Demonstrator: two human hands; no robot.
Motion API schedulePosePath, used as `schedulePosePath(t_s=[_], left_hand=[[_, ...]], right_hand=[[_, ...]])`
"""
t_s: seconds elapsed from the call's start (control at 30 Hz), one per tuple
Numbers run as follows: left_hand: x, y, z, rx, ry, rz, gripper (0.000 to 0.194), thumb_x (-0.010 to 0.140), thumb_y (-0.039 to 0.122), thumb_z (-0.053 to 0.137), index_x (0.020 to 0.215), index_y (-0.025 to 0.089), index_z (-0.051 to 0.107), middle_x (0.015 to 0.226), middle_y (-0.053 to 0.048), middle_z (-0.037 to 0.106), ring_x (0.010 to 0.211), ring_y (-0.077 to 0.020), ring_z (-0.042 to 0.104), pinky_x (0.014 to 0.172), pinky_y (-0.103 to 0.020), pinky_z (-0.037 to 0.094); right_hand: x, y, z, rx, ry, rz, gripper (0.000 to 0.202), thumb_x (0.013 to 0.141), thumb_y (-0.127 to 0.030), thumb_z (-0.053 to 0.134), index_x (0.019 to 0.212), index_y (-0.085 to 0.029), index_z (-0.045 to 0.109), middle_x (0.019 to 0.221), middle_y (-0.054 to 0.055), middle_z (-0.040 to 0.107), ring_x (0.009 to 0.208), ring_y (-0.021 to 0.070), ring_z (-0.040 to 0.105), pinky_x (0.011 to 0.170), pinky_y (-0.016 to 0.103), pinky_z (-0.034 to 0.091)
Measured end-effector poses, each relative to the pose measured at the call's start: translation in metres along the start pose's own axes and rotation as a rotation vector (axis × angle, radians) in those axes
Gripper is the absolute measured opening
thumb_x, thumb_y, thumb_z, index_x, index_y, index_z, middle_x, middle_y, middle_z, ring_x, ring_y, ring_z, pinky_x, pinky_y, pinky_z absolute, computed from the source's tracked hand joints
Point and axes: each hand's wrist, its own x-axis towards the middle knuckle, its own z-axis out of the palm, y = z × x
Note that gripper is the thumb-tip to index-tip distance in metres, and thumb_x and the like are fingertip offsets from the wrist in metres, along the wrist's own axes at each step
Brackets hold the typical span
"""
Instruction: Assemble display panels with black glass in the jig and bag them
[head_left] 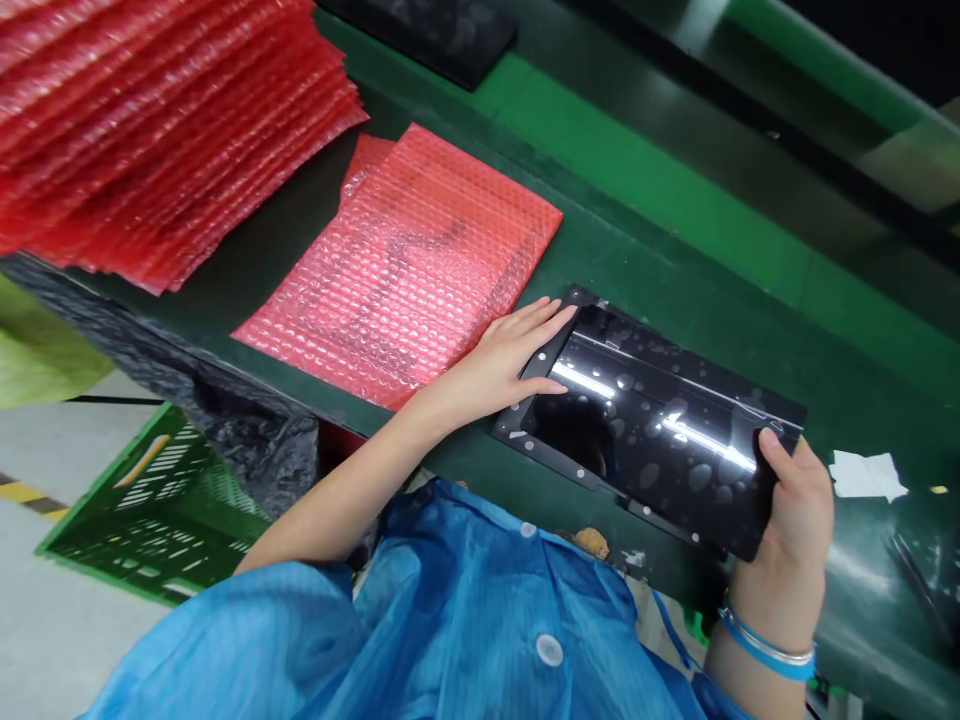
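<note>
Panel (652, 435), centre-right: we're likely steadying it
Left hand (514, 352): laid flat, ungripping
Right hand (799, 505): gripping panel's end
Next: level hold, probably

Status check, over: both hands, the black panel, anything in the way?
Left hand open, laid on black panel's left end. Right hand gripping right end. Panel glossy side up. Red bubble-wrap pouch beside left hand, not covering panel.

- One left hand (514, 360), one right hand (799, 505).
- One shiny black panel (660, 430) between them.
- One red bag pile (172, 150) beyond the left hand.
- At least one flat red bag (420, 275) by that hand.
- One dark slab (446, 38) past both hands.
- One green crate (90, 515) left of both hands.
- One white scrap (868, 476) beside the right hand.
</note>
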Motion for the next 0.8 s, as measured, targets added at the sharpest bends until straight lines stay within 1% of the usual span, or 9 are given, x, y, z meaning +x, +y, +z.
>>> schedulePosePath(t_s=[0.1, 0.2, 0.27, 0.33, 0.4, 0.47, 0.63, 0.8], left_hand=[[0.000, 0.001, 0.000, 0.057, -0.018, 0.000, 0.089, 0.086, 0.072, 0.050, 0.158, 0.025, 0.026, 0.165, -0.015, 0.023, 0.153, -0.0303, 0.018, 0.121, -0.050, 0.016], [-0.001, 0.002, -0.001, 0.097, -0.037, -0.001, 0.085, 0.088, 0.069, 0.050, 0.158, 0.026, 0.026, 0.165, -0.015, 0.022, 0.154, -0.0297, 0.016, 0.121, -0.050, 0.018], [-0.001, 0.003, -0.002, 0.124, -0.051, 0.001, 0.079, 0.090, 0.063, 0.053, 0.156, 0.028, 0.030, 0.165, -0.014, 0.021, 0.154, -0.0296, 0.016, 0.121, -0.051, 0.019], [-0.001, 0.004, -0.003, 0.155, -0.059, 0.010, 0.070, 0.092, 0.056, 0.057, 0.153, 0.029, 0.037, 0.166, -0.015, 0.020, 0.154, -0.0301, 0.016, 0.121, -0.051, 0.020], [-0.001, 0.005, -0.003, 0.187, -0.065, 0.023, 0.061, 0.093, 0.049, 0.058, 0.150, 0.031, 0.043, 0.166, -0.014, 0.018, 0.154, -0.0308, 0.015, 0.120, -0.053, 0.021], [-0.001, 0.006, -0.002, 0.215, -0.079, 0.029, 0.056, 0.095, 0.044, 0.058, 0.148, 0.032, 0.046, 0.167, -0.013, 0.015, 0.154, -0.0319, 0.013, 0.120, -0.055, 0.021], [-0.003, 0.009, -0.001, 0.256, -0.099, 0.028, 0.054, 0.096, 0.041, 0.057, 0.148, 0.032, 0.046, 0.167, -0.013, 0.010, 0.154, -0.0333, 0.010, 0.120, -0.056, 0.021], [-0.004, 0.007, 0.000, 0.265, -0.086, 0.034, 0.054, 0.096, 0.041, 0.057, 0.148, 0.037, 0.044, 0.168, -0.008, 0.009, 0.154, -0.0324, 0.010, 0.120, -0.057, 0.024]], right_hand=[[0.000, -0.002, 0.001, -0.006, 0.005, 0.013, 0.042, 0.052, -0.040, 0.084, 0.087, -0.020, 0.070, 0.073, 0.002, 0.072, 0.080, 0.0283, 0.073, 0.078, 0.045, 0.060], [-0.001, -0.004, 0.002, -0.025, 0.013, 0.019, 0.043, 0.051, -0.041, 0.084, 0.086, -0.020, 0.071, 0.072, 0.001, 0.072, 0.079, 0.0281, 0.073, 0.078, 0.046, 0.060], [-0.001, -0.005, 0.002, -0.059, 0.023, 0.009, 0.043, 0.051, -0.042, 0.084, 0.086, -0.020, 0.071, 0.073, 0.002, 0.072, 0.079, 0.0282, 0.073, 0.078, 0.046, 0.060], [-0.001, -0.006, 0.001, -0.091, 0.034, 0.002, 0.044, 0.051, -0.043, 0.083, 0.087, -0.020, 0.071, 0.074, 0.002, 0.073, 0.078, 0.0282, 0.073, 0.077, 0.046, 0.060], [-0.001, -0.007, 0.001, -0.110, 0.031, 0.002, 0.047, 0.052, -0.044, 0.083, 0.091, -0.020, 0.071, 0.078, 0.003, 0.074, 0.078, 0.0277, 0.072, 0.077, 0.046, 0.059], [-0.002, -0.009, 0.000, -0.130, 0.020, 0.006, 0.048, 0.053, -0.045, 0.083, 0.094, -0.020, 0.071, 0.081, 0.003, 0.075, 0.077, 0.0272, 0.072, 0.077, 0.046, 0.059], [-0.004, -0.013, 0.004, -0.141, 0.028, 0.017, 0.045, 0.053, -0.045, 0.083, 0.089, -0.021, 0.071, 0.077, 0.003, 0.073, 0.079, 0.0280, 0.072, 0.078, 0.046, 0.059], [-0.004, -0.013, 0.004, -0.146, 0.015, 0.034, 0.045, 0.055, -0.045, 0.083, 0.091, -0.022, 0.070, 0.078, 0.003, 0.073, 0.076, 0.0273, 0.071, 0.075, 0.045, 0.059]])
